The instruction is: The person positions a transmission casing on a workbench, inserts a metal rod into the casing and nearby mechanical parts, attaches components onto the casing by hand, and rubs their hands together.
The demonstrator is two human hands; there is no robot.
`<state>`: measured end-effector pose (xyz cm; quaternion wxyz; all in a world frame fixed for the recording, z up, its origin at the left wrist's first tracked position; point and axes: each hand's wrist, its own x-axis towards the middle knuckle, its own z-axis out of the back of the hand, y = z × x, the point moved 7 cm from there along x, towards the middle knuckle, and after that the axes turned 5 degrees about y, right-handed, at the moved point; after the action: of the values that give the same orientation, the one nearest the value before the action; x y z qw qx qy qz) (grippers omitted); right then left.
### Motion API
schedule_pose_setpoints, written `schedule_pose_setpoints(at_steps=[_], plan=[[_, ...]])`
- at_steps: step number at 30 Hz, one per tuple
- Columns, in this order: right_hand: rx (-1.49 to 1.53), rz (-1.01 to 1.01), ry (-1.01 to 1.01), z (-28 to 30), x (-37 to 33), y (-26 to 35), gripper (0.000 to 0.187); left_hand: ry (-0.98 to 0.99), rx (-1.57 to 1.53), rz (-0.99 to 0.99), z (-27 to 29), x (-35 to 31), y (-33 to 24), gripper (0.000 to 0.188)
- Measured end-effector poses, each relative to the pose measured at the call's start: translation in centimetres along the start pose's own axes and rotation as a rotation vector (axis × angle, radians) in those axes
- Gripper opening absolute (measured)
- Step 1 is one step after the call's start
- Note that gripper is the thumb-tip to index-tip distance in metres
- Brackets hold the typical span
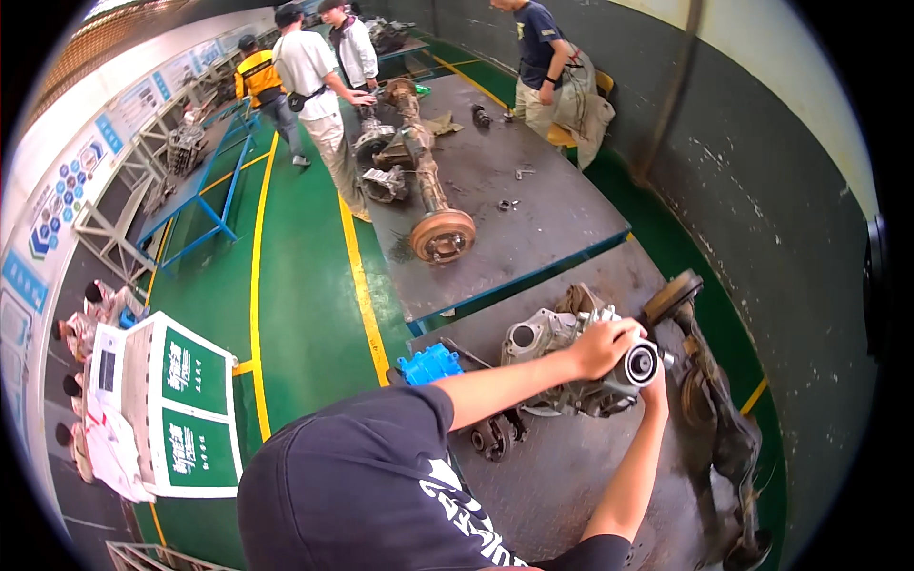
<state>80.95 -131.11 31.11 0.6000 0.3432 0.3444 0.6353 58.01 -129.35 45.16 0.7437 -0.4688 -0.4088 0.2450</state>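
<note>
A grey metal gearbox [562, 333] lies on the near steel-topped table. Its round tail end, with a dark ring inside a bright rim, points toward me. From the left, my left hand [606, 348] rests over the top of the housing beside that end, with fingers bent onto it. My right hand [655, 388] is closed round the right side of the same end; part of its fingers is hidden behind the metal. A blue cast part [428, 364] sits left of the gearbox, and a dark yoke-shaped joint [497, 435] lies below it.
A rusty axle [731, 433] with a drum runs along the table's right side. On the far table [533, 214] are another axle [428, 176] and small parts. Several people stand around it. A white cabinet [195, 404] stands left; a grey wall [762, 190] bounds the right.
</note>
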Motion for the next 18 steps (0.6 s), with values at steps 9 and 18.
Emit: schedule_pose_setpoints(at_steps=[9, 18], plan=[[0.349, -0.085, 0.138, -1.1, -0.6, -3.8, 0.058, -0.284, 0.242, -0.169, -0.9, -4.3, -4.4, 0.079], [0.298, -0.255, -0.359, -2.5, -3.2, -0.6, 0.050, -0.178, 0.115, -0.232, -2.3, -2.8, -2.3, 0.065]])
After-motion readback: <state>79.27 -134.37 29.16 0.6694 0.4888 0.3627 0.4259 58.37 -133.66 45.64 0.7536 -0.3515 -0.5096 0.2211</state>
